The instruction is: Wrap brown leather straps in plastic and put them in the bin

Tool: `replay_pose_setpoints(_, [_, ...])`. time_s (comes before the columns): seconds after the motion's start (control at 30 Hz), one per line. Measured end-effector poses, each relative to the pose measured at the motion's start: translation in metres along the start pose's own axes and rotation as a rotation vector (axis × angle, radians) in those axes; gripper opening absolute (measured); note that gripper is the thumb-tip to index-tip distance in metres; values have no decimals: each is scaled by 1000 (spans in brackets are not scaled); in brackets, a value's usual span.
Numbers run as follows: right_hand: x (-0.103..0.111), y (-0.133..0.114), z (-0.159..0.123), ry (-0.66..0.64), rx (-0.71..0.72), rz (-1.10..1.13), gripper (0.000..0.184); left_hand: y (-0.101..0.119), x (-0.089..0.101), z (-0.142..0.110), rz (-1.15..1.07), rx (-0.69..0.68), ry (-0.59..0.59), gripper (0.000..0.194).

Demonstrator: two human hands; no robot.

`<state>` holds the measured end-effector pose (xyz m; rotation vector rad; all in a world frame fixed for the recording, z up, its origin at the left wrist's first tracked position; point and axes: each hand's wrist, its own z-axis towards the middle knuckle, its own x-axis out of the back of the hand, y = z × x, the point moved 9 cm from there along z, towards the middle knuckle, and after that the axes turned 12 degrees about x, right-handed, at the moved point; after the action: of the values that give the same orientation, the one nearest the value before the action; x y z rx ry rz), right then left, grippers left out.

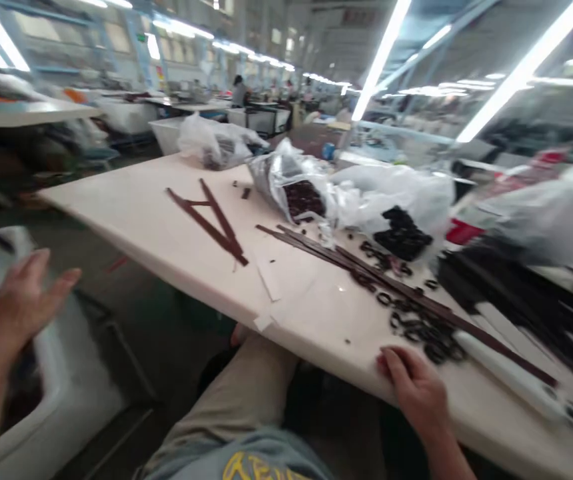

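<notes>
My left hand (26, 300) is held in the air over a white plastic bin (61, 373), its fingers and thumb spread with nothing in them. At the near edge of the pale table (311, 327) rests my right hand (416, 383), its fingers curled; whether something small is between them is hidden. Just beyond it lie several black rings (411, 327) in a loose heap. Long dark brown strips (391, 283) stretch across the table, and a white rod-like tool (511, 373) with a dark cord lies alongside. Farther left, brown straps (206, 223) form a narrow A shape.
Clear plastic bags (291, 177) with dark pieces stand along the far side. A bunch of black material (401, 233) pokes out of another bag. White paper strips (266, 277) lie near the front edge. Dark long pieces (531, 300) are piled at right. A person (239, 92) is far back.
</notes>
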<state>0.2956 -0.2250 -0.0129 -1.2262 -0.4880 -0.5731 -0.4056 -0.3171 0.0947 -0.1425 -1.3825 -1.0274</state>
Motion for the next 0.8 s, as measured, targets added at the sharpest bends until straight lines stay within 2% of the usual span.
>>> replay_pose_setpoints(0.07, [-2,-13,-2,44,40,3,43,76,-64,-18,-98,-206,-140,84])
replay_pose_setpoints(0.13, [-6,-20,-2,58,78,5,38,161,-115,-61,-226,-446,-333,85])
replay_pose_setpoints(0.2, [-8,-24,-5,66,106,11,33,239,-149,-126,-218,-726,-527,90])
replay_pose_setpoints(0.23, [-8,-25,-7,72,121,9,32,270,-161,-161,-172,-868,-611,91])
replay_pose_setpoints(0.3, [-6,-27,-11,85,157,-10,28,313,-178,-227,-68,-1128,-737,90])
replay_pose_setpoints(0.37, [-5,-29,-14,93,191,-36,25,338,-191,-273,14,-1305,-818,92])
replay_pose_setpoints(0.43, [-6,-29,-15,88,207,-50,24,355,-207,-296,68,-1413,-851,92])
replay_pose_setpoints(0.5, [-7,-30,-15,80,212,-60,24,373,-229,-298,124,-1420,-828,93])
replay_pose_setpoints(0.57, [-7,-31,-14,77,220,-72,23,389,-251,-287,196,-1334,-782,93])
replay_pose_setpoints(0.63, [-7,-32,-14,79,238,-83,24,399,-264,-280,241,-1249,-774,93])
replay_pose_setpoints(0.7, [-7,-33,-14,84,262,-88,25,400,-262,-287,216,-1253,-812,97])
replay_pose_setpoints(0.8, [-6,-30,-17,94,293,-108,26,394,-240,-311,74,-1388,-869,98])
